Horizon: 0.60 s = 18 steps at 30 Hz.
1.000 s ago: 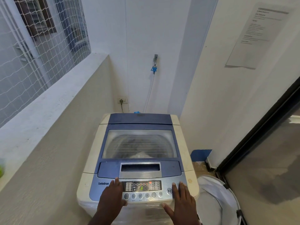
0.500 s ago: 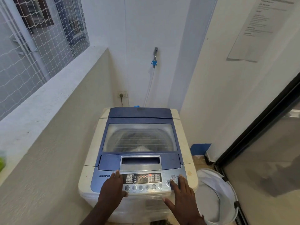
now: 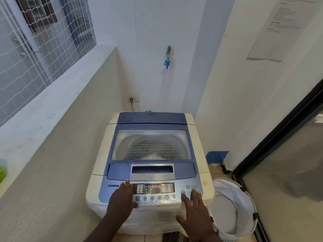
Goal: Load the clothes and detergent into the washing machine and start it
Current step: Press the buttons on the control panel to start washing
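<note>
A top-loading washing machine [image 3: 201, 154] stands in the corner with its blue lid [image 3: 152, 144] closed. Through the lid's window I see the drum and a bit of pale cloth [image 3: 153, 156]. The control panel [image 3: 154, 188] along the front edge is lit. My left hand [image 3: 123, 198] rests flat on the panel's left part, fingers apart, holding nothing. My right hand [image 3: 194, 210] lies spread on the panel's right end, its index fingertip on the round start/pause button [image 3: 182, 192], just below the power button [image 3: 187, 187].
A white laundry basket [image 3: 244, 229] stands on the floor right of the machine, beside a dark-framed glass door [image 3: 279, 133]. A low wall with a ledge [image 3: 43, 109] runs along the left under netting. A tap with a hose [image 3: 168, 55] and a socket [image 3: 133, 98] are behind the machine.
The view has drawn back and risen, so the machine sits lower in frame. My right index finger has slid onto the start/pause button. The left hand stays on the panel.
</note>
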Tool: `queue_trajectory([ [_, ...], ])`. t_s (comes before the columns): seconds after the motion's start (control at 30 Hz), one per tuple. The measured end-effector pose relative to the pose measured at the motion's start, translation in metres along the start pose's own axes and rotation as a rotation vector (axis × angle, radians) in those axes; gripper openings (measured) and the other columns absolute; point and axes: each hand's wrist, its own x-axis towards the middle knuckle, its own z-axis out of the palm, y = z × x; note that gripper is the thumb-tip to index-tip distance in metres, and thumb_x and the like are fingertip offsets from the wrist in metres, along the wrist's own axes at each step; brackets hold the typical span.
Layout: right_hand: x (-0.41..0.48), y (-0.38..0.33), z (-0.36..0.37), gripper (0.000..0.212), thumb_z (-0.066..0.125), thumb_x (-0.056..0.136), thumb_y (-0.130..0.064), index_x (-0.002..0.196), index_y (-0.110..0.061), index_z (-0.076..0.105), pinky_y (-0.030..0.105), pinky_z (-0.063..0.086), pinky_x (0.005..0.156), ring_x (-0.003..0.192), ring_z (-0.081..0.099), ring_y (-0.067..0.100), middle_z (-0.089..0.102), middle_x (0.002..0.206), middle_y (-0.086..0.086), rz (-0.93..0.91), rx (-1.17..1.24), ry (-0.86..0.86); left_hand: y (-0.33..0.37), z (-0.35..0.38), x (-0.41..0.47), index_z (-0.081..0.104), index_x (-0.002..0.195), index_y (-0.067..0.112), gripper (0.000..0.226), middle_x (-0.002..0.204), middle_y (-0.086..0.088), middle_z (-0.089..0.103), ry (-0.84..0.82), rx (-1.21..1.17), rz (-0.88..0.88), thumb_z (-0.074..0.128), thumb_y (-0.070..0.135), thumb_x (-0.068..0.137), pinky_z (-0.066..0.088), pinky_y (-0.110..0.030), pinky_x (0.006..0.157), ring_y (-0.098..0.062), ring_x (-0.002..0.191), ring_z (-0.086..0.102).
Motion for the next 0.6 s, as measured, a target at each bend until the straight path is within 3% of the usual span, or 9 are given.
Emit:
queue_trajectory([
  [0.2,0.000,-0.005,-0.004,0.090,0.044,0.083,-0.070,0.153,-0.033,0.000,0.042,0.022,0.117,0.149,-0.012,0.033,-0.015,0.161,0.012,-0.003,-0.034,-0.062,0.001,-0.002,-0.001,0.050,0.153,0.021,0.074,0.163,0.002,0.049,0.001,-0.016,0.006,0.082,0.048,0.092,0.049,-0.029,0.118,-0.014,0.143,0.059],
  [0.43,0.001,-0.013,-0.008,0.093,0.049,0.083,-0.067,0.153,-0.028,0.002,0.045,0.025,0.114,0.148,-0.009,0.037,-0.012,0.161,0.016,0.041,-0.023,-0.127,0.002,-0.001,-0.001,0.049,0.153,0.020,0.076,0.165,0.001,0.047,-0.016,-0.020,-0.014,0.083,0.049,0.091,0.052,-0.031,0.120,-0.015,0.144,0.059],
  [0.6,-0.005,-0.038,-0.016,0.085,0.049,0.083,-0.060,0.151,-0.033,0.005,0.044,0.033,0.104,0.134,0.031,0.032,0.030,0.148,0.012,-0.052,-0.128,-0.173,0.001,-0.001,0.000,0.050,0.152,0.020,0.074,0.164,0.001,0.048,-0.028,-0.015,-0.019,0.083,0.048,0.092,0.052,-0.030,0.118,-0.016,0.143,0.060],
])
